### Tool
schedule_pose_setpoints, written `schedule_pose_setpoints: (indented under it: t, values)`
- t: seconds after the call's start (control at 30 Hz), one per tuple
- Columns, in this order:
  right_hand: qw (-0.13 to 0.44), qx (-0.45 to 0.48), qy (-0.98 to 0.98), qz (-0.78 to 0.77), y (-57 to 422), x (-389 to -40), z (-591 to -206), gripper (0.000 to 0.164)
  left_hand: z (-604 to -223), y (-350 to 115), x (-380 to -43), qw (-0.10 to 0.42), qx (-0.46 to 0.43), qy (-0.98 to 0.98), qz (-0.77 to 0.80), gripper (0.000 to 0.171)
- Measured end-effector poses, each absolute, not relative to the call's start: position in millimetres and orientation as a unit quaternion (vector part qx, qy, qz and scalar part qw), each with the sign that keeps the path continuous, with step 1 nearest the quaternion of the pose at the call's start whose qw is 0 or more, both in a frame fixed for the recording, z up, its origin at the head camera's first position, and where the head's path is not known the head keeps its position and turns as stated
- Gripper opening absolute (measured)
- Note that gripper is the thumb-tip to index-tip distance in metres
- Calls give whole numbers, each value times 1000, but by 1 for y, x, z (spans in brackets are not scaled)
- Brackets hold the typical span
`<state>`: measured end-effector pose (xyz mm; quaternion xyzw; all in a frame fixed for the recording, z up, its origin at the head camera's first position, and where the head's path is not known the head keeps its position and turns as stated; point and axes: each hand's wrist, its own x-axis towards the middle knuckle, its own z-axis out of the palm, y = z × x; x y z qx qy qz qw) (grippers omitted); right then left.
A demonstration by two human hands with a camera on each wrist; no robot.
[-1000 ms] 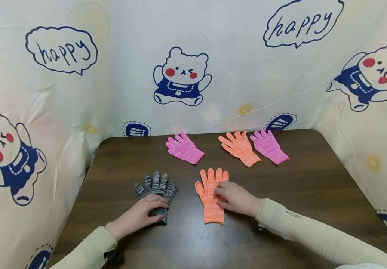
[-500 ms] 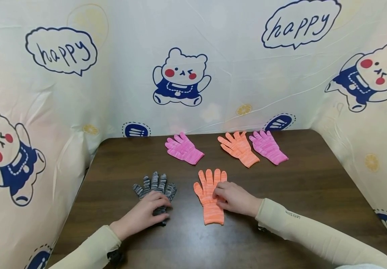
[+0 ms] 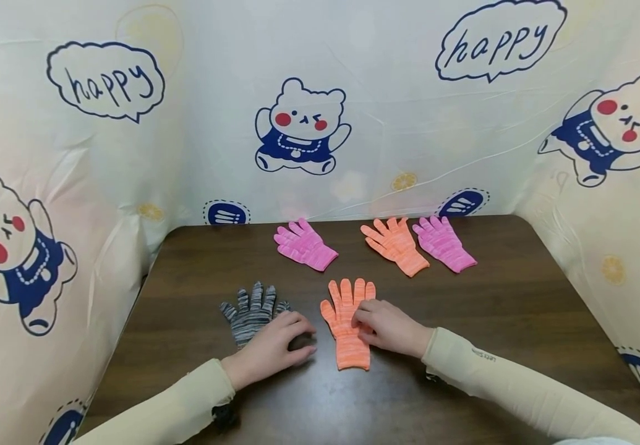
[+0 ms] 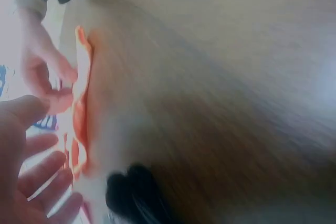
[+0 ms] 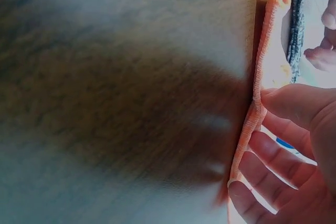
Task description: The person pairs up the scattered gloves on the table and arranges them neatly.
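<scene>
The dark brown, wood-grained table (image 3: 308,411) has rounded far corners, and the far-left pink glove (image 3: 304,245), the far orange glove (image 3: 396,246) and the far-right pink glove (image 3: 444,244) lie along its far edge, fingertips reaching that edge. A band of tabletop separates this row from the grey glove (image 3: 248,324) on the left and the near orange glove (image 3: 344,330) right of it, both well in from the side edges.

The left hand (image 3: 273,346) is relaxed, fingers softly bent, thumb apart, gripping nothing; it covers the grey glove's right side and cuff, its fingertips over the strip between the two gloves. Whether it touches the grey glove cannot be told. The right hand (image 3: 391,329), loosely bent and unclenched, rests thumb and fingertips on the near orange glove's right edge.

All five gloves are flat, mottled knits with fingers splayed, the grey one streaked with black. Pale, stretchy-looking sleeves (image 3: 500,374) cover both forearms. Beyond hangs wrinkled, bear-printed cloth (image 3: 409,136).
</scene>
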<state>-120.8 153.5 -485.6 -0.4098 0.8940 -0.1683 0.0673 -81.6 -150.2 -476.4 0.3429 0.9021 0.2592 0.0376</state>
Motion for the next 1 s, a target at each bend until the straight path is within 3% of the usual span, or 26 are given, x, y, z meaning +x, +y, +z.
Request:
schedule_pose_setpoints:
  t: [0.17,0.53,1.0]
  values:
    - [71,-407,895,-167,154,-121,-487,14,-475,-129,-84,53,323,909,259,37]
    - [62,-415,890,-179,155,-122,-487,14,-477,-95,-93,54,342,907,239,26]
    - [91,-405,891,-185,157,-122,-485,19,-486,-77,-98,67,372,904,200,35]
